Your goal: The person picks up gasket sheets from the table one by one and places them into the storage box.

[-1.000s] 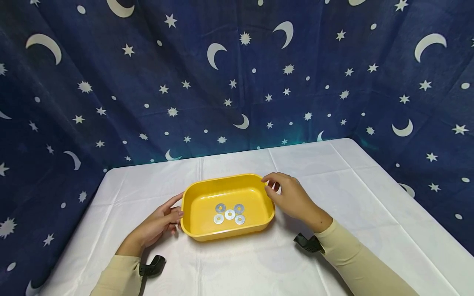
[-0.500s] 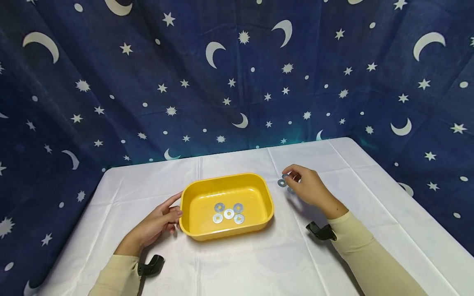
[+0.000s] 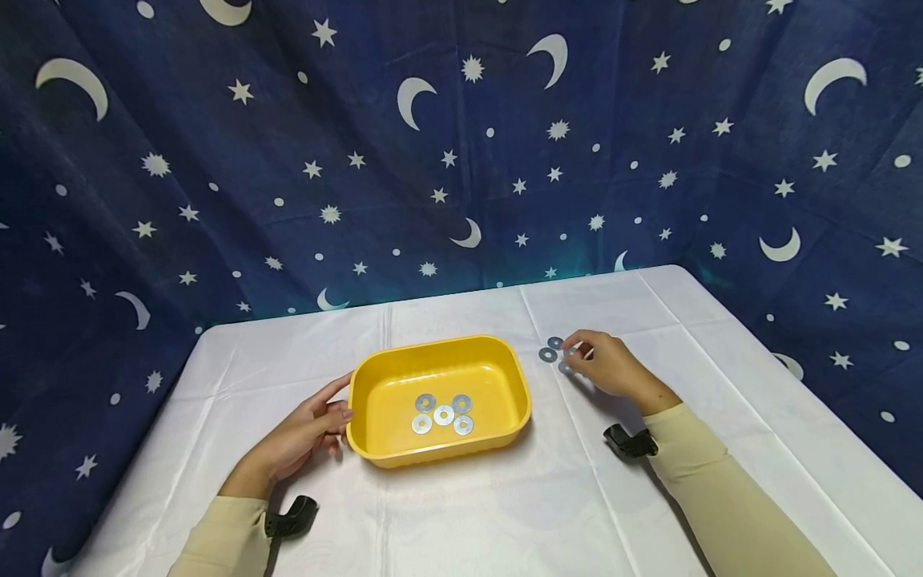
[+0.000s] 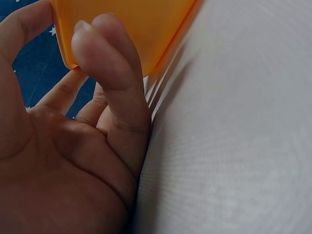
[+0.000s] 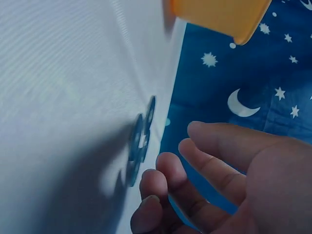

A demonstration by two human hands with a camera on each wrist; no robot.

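Note:
A yellow tray (image 3: 433,344) sits mid-table and holds several metal washers (image 3: 442,413). My left hand (image 3: 335,405) holds its left end, thumb up at the rim and fingers against the wall. The left wrist view shows the tray's edge (image 4: 126,24) between thumb and a finger (image 4: 107,63). Right of the tray, a few loose washers (image 3: 551,350) lie on the cloth. My right hand (image 3: 577,353) is at them, fingers loosely bent. In the right wrist view the fingers (image 5: 165,190) hover just beside the loose washers (image 5: 139,141) and hold nothing.
The table (image 3: 469,513) has a white cloth; its right edge runs diagonally at the right. A dark blue backdrop (image 3: 461,160) with moons and stars hangs behind and at both sides. Black wrist mounts (image 3: 629,441) (image 3: 292,517) sit by both sleeves.
My right hand left the tray's far right corner, moved right and came down to the loose washers on the cloth. The left hand and the tray stayed put.

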